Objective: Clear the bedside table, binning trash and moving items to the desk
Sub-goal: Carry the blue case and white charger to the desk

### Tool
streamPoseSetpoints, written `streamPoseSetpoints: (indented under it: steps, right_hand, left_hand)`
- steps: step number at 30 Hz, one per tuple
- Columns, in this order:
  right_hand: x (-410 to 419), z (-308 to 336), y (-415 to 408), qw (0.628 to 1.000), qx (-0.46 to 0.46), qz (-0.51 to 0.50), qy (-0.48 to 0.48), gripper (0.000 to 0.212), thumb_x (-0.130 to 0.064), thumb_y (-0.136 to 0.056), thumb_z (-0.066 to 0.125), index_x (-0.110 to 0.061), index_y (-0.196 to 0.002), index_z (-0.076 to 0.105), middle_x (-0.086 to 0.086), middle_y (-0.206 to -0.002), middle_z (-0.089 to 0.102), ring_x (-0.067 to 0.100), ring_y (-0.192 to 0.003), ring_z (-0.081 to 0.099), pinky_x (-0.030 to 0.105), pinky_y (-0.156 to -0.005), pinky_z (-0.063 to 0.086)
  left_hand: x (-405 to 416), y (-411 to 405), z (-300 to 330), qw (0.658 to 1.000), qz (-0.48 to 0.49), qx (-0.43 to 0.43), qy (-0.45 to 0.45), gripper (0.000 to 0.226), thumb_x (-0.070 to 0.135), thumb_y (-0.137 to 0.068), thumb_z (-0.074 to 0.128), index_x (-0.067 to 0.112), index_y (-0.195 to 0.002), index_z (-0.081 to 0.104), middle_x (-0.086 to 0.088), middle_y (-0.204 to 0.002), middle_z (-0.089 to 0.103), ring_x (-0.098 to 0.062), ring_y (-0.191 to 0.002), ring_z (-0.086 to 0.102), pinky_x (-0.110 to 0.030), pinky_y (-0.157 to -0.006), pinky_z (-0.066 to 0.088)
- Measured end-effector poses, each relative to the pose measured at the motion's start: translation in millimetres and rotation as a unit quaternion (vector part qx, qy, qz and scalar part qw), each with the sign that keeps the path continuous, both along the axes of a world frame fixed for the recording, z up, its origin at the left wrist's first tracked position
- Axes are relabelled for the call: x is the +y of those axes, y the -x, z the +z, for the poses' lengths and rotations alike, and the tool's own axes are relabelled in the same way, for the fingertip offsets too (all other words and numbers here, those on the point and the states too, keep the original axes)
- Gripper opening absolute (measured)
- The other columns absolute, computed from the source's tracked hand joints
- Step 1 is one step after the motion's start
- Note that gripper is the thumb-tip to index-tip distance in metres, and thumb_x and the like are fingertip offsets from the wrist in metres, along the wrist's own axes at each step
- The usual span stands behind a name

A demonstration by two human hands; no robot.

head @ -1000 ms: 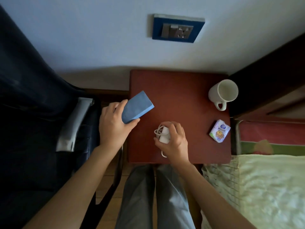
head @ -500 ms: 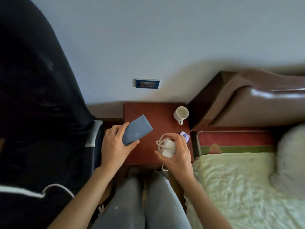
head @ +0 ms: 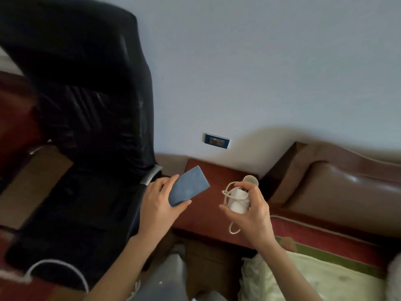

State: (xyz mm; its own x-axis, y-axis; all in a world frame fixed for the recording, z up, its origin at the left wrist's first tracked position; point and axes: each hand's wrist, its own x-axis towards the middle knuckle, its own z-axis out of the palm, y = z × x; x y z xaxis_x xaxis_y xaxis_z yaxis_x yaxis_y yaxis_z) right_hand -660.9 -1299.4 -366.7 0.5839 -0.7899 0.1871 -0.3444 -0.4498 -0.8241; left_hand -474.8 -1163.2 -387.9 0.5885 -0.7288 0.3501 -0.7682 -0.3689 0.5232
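Observation:
My left hand grips a flat blue rectangular case, held tilted above the left edge of the red-brown bedside table. My right hand is closed around a white charger with its white cable looped around it, lifted above the table's right part. A white mug stands at the table's far right corner, mostly hidden behind the charger and my fingers. The small snack packet seen before is hidden behind my right hand.
A black office chair fills the left, its armrest next to the table. A brown padded headboard and a bed with a pale green cover lie on the right. A blue wall socket sits above the table. My grey-trousered legs are below.
The view has pulled back and swung up and left, so more of the chair and wall shows. Both hands have risen off the table with the blue case and the charger.

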Motion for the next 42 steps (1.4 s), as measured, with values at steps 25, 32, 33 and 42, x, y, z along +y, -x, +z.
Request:
streamPoseSetpoints:
  steps: [25, 32, 33, 42]
  right_hand:
    - [215, 21, -30, 0.944, 0.027, 0.315, -0.089, 0.058, -0.027, -0.065, 0.086, -0.027, -0.112, 0.053, -0.018, -0.105, 0.058, -0.004, -0.095, 0.057, 0.015, -0.074, 0.051]
    - [364, 14, -62, 0.924, 0.063, 0.359, -0.112, 0.061, -0.026, -0.062, 0.089, -0.024, -0.112, 0.054, -0.009, -0.103, 0.063, 0.006, -0.092, 0.062, 0.020, -0.076, 0.054]
    - [387, 13, -64, 0.919, 0.070, 0.370, -0.114, 0.060, -0.026, -0.062, 0.088, -0.024, -0.112, 0.054, -0.009, -0.102, 0.064, 0.006, -0.091, 0.063, 0.022, -0.076, 0.055]
    - [537, 14, -85, 0.880, 0.086, 0.458, -0.091, 0.058, -0.024, -0.063, 0.087, -0.022, -0.112, 0.055, -0.015, -0.099, 0.061, -0.003, -0.090, 0.060, 0.014, -0.075, 0.052]
  left_hand:
    - [321, 113, 39, 0.915, 0.398, 0.054, -0.028, 0.070, 0.050, -0.067, 0.076, 0.023, -0.128, 0.054, 0.000, -0.115, 0.056, -0.021, -0.106, 0.050, -0.033, -0.081, 0.045]
    - [469, 138, 29, 0.871, 0.469, 0.149, -0.003, 0.067, 0.045, -0.069, 0.079, 0.025, -0.128, 0.053, -0.003, -0.130, 0.051, -0.017, -0.121, 0.041, -0.030, -0.096, 0.036]
    - [490, 143, 28, 0.867, 0.477, 0.142, 0.003, 0.068, 0.044, -0.067, 0.081, 0.023, -0.126, 0.055, -0.003, -0.125, 0.054, -0.013, -0.117, 0.042, -0.027, -0.091, 0.037]
    - [621, 153, 34, 0.836, 0.524, 0.148, 0.064, 0.064, 0.042, -0.070, 0.078, 0.011, -0.123, 0.059, -0.003, -0.115, 0.060, -0.002, -0.107, 0.044, 0.003, -0.081, 0.030]
